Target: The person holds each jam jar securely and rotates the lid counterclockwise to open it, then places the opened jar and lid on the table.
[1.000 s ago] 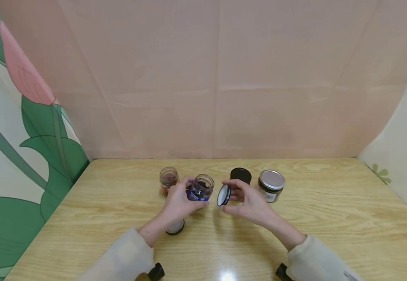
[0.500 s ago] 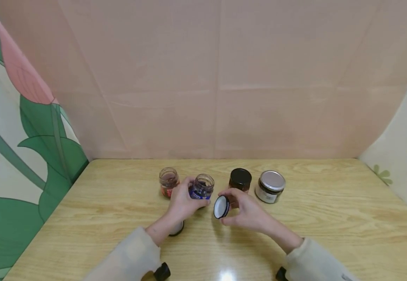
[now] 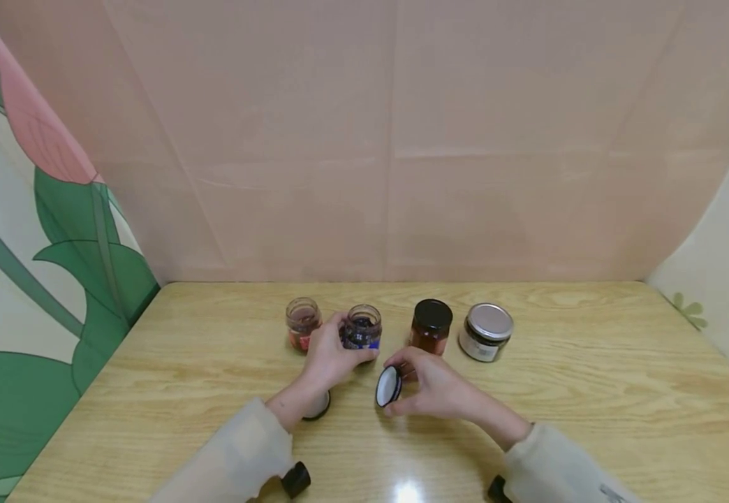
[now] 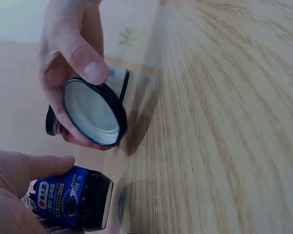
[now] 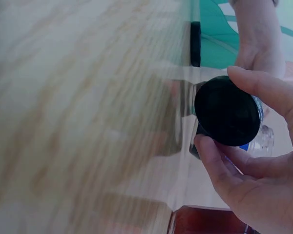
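My left hand [image 3: 329,356] holds an open glass jar [image 4: 63,200] with a blue label and dark contents. It is upright, its base close to the tabletop. Between thumb and fingers my right hand [image 3: 430,388] pinches a black lid [image 3: 388,386], tipped on edge with its white inside facing left. In the right wrist view the lid's black top [image 5: 227,111] shows. This lid is low over the table, nearer to me than the jar. Left of the blue-labelled jar stands another lidless jar [image 3: 303,325] with a red label, partly behind the left hand.
A second lid [image 3: 318,406] lies white side up, partly hidden by the left wrist. Behind the right hand stands a black-lidded jar [image 3: 431,325] with reddish-brown contents. Beside it is a wider silver-lidded jar [image 3: 487,332]. All stand on the wooden table [image 3: 591,377], before a hanging cloth [image 3: 389,175].
My right hand has brought the lid toward me and slightly left, away from the jar's mouth. The left hand with the blue-labelled jar has shifted only slightly.
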`<state>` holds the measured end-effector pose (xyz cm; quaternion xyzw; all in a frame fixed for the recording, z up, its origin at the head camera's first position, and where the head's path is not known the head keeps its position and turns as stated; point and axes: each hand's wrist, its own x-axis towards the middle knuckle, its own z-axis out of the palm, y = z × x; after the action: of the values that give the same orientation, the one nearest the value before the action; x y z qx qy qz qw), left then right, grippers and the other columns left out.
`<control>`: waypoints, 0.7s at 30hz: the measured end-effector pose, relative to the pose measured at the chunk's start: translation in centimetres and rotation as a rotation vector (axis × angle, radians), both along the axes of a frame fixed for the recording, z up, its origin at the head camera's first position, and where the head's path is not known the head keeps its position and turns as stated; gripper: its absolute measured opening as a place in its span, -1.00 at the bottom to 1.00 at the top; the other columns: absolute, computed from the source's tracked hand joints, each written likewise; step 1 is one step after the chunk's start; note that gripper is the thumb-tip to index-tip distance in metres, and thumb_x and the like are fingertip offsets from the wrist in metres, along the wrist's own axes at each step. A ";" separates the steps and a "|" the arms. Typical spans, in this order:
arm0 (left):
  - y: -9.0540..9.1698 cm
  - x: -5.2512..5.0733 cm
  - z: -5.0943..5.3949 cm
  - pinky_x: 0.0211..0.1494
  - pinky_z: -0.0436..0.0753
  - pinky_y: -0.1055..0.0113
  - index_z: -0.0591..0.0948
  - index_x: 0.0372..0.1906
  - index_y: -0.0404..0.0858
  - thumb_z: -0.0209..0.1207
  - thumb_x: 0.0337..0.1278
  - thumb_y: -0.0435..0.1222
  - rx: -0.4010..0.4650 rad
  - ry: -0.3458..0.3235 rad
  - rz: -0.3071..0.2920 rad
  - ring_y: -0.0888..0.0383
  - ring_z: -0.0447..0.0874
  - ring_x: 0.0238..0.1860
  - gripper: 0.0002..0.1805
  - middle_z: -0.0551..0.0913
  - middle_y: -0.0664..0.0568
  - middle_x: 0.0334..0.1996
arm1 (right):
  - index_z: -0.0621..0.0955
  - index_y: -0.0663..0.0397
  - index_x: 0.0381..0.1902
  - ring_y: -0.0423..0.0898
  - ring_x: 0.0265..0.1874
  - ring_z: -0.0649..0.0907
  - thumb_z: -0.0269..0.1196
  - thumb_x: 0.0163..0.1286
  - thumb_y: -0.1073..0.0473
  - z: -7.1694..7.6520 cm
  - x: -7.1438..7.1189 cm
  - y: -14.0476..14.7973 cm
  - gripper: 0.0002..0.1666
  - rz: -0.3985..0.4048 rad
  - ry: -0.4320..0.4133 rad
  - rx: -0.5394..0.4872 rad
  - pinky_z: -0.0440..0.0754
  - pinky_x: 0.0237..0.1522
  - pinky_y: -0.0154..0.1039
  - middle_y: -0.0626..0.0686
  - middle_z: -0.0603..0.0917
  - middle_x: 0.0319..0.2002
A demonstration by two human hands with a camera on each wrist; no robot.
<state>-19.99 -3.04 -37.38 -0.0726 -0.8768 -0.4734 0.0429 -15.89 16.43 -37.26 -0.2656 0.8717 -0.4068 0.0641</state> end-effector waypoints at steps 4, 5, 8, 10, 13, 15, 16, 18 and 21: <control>0.1 -0.3 -0.1 0.20 0.50 0.02 0.51 0.09 -0.32 0.53 -0.31 -0.26 0.012 -0.001 0.000 -0.08 0.60 0.04 -0.29 0.68 -0.16 -0.05 | 0.53 0.32 -0.01 -0.06 -0.17 0.66 0.55 -0.09 0.13 -0.3 -0.1 -0.3 -0.29 0.018 0.024 0.004 0.65 -0.09 -0.27 0.08 0.64 -0.17; 0.1 -0.3 -0.2 0.20 0.49 0.02 0.51 0.09 -0.32 0.53 -0.31 -0.27 0.015 0.000 -0.001 -0.08 0.60 0.04 -0.29 0.67 -0.16 -0.05 | 0.54 0.32 -0.01 -0.07 -0.18 0.66 0.55 -0.10 0.12 -0.3 -0.1 -0.4 -0.29 0.020 0.030 0.010 0.65 -0.09 -0.27 0.07 0.64 -0.17; 0.2 -0.5 -0.3 0.19 0.51 0.03 0.52 0.08 -0.33 0.53 -0.31 -0.28 0.021 0.010 0.001 -0.08 0.61 0.03 -0.31 0.68 -0.17 -0.07 | 0.54 0.34 0.01 -0.09 -0.20 0.66 0.55 -0.09 0.11 -0.3 -0.2 -0.6 -0.28 0.031 0.023 0.022 0.64 -0.10 -0.29 0.07 0.63 -0.18; 0.3 -0.6 -0.5 0.17 0.52 0.04 0.52 0.07 -0.34 0.53 -0.31 -0.29 0.022 0.021 -0.003 -0.09 0.62 0.01 -0.31 0.69 -0.17 -0.09 | 0.54 0.34 0.02 -0.10 -0.21 0.66 0.54 -0.09 0.11 -0.3 -0.1 -0.7 -0.27 0.035 0.012 0.030 0.64 -0.11 -0.31 0.07 0.62 -0.17; 0.4 -0.8 -0.8 0.16 0.52 0.03 0.51 0.07 -0.34 0.53 -0.30 -0.28 0.005 0.034 -0.007 -0.11 0.62 0.01 -0.31 0.69 -0.19 -0.09 | 0.56 0.34 0.00 -0.13 -0.24 0.65 0.55 -0.10 0.11 -0.2 0.0 -0.9 -0.28 0.034 0.033 0.061 0.63 -0.15 -0.32 0.05 0.61 -0.19; 0.4 -0.9 -0.9 0.16 0.52 0.02 0.50 0.09 -0.35 0.52 -0.28 -0.26 -0.012 0.043 -0.014 -0.12 0.61 0.03 -0.29 0.68 -0.20 -0.07 | 0.58 0.32 -0.03 -0.16 -0.26 0.62 0.55 -0.11 0.08 -0.1 0.0 -1.0 -0.30 0.028 0.075 0.101 0.60 -0.18 -0.34 0.04 0.61 -0.20; 0.5 -0.9 -0.9 0.16 0.52 0.02 0.49 0.10 -0.35 0.52 -0.27 -0.25 -0.022 0.046 -0.016 -0.13 0.61 0.03 -0.29 0.67 -0.21 -0.07 | 0.59 0.31 -0.04 -0.17 -0.26 0.61 0.56 -0.12 0.07 -0.1 0.0 -1.1 -0.30 0.027 0.103 0.125 0.59 -0.19 -0.34 0.03 0.62 -0.21; 0.4 -1.0 -0.9 0.17 0.52 0.01 0.48 0.12 -0.35 0.52 -0.26 -0.24 -0.032 0.051 -0.018 -0.14 0.60 0.05 -0.28 0.67 -0.22 -0.05 | 0.62 0.27 -0.08 -0.18 -0.27 0.58 0.56 -0.14 0.03 -0.2 -0.1 -1.4 -0.33 0.021 0.153 0.177 0.54 -0.20 -0.34 0.01 0.62 -0.23; 0.4 -1.2 -1.0 0.19 0.50 0.01 0.47 0.15 -0.35 0.50 -0.23 -0.24 -0.039 0.054 -0.031 -0.15 0.58 0.07 -0.26 0.65 -0.23 -0.03 | 0.64 0.21 -0.12 -0.18 -0.28 0.54 0.56 -0.18 0.04 -0.3 -0.2 -1.9 -0.36 0.012 0.164 0.228 0.50 -0.21 -0.32 -0.01 0.61 -0.25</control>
<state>-21.17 -2.68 -38.39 -0.0997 -0.8833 -0.4545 0.0577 -16.11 14.52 -37.60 -0.2943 0.9130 -0.2815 0.0251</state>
